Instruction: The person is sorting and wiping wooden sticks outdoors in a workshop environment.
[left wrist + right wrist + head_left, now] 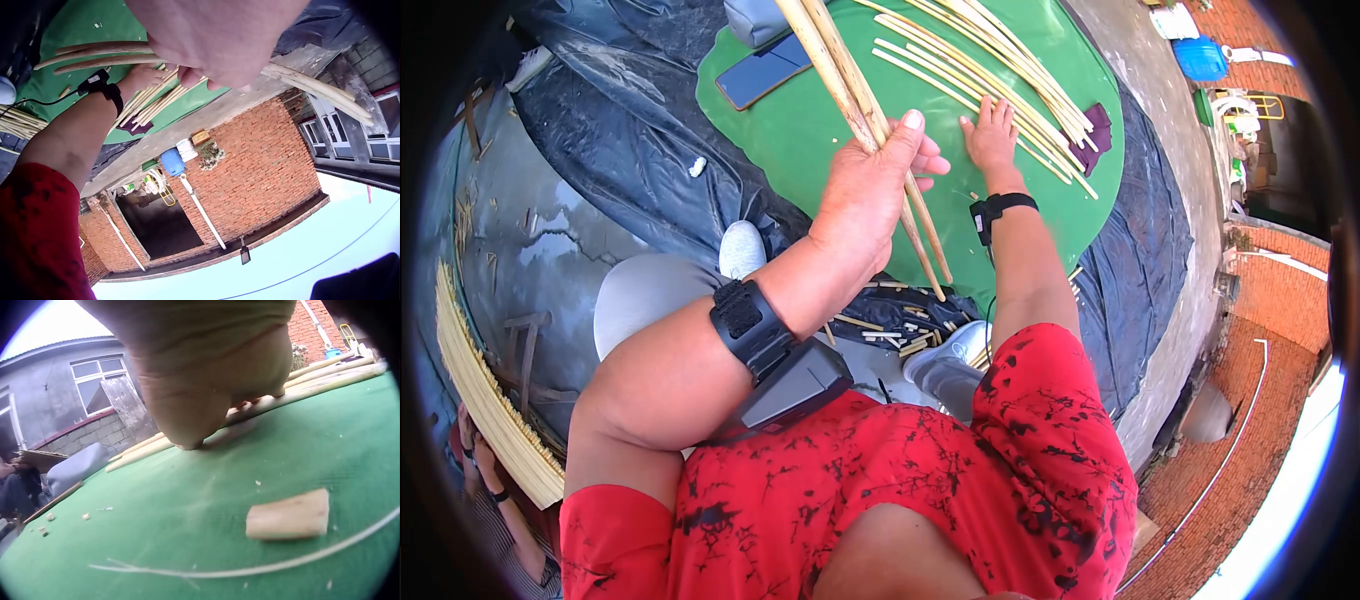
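Observation:
In the head view my left hand [865, 190] grips two long wooden sticks [850, 95], thumb lying along them. Their lower ends slant down over the edge of the green cloth [940, 235]. The left wrist view shows the same sticks [319, 87] running out both sides of that hand. My right hand [992, 135] rests at a spread row of pale sticks [1040, 120] on the cloth, fingers extended over the nearest ones. Seen from the right wrist, its fingertips are right at the sticks [319, 381], and a short cut stick piece [287, 515] lies nearby.
A phone [765, 72] and a grey bag [755, 22] lie at the cloth's far left. A dark purple rag [1092, 140] sits under the stick ends. Cut offcuts [915, 330] litter the ground by my shoes. Another person's arm [510, 510] is beside a large stick bundle [495, 400].

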The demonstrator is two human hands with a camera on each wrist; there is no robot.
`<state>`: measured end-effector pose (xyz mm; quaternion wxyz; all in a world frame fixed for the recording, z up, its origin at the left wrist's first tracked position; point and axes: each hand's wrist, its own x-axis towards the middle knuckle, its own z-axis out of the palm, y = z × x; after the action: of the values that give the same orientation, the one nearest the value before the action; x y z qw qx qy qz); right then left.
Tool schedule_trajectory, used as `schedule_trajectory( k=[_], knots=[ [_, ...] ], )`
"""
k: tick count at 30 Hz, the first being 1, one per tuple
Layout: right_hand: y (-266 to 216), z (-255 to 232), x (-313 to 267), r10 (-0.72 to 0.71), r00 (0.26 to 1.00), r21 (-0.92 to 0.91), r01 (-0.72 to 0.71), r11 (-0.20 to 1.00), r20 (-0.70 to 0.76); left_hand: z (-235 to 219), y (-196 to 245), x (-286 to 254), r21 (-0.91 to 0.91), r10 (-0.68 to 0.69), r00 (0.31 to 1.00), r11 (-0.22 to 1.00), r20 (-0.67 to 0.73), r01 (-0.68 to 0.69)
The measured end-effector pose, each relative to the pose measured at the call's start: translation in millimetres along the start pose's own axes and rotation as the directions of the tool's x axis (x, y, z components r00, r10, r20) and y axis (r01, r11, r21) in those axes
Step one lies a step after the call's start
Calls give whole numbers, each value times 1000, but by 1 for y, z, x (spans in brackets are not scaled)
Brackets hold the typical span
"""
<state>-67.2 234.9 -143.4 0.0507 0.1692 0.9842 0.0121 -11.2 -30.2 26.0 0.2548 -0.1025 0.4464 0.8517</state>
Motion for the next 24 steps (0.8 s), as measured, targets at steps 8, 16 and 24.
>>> schedule_trajectory(
  k=[8, 16, 24],
  knots=[
    [-5, -3, -41, -53, 997, 24, 54, 998, -60, -2, -2, -3, 0, 3, 1000, 1000, -20, -3],
    [19, -23, 41, -29, 988, 90, 43, 995, -152, 1, -7, -5, 29, -17, 999, 999, -32, 18],
    [12, -5, 33, 27, 1000, 11, -27, 1000, -12, 0, -8, -2, 44, -48, 998, 998, -31, 49]
  ],
)
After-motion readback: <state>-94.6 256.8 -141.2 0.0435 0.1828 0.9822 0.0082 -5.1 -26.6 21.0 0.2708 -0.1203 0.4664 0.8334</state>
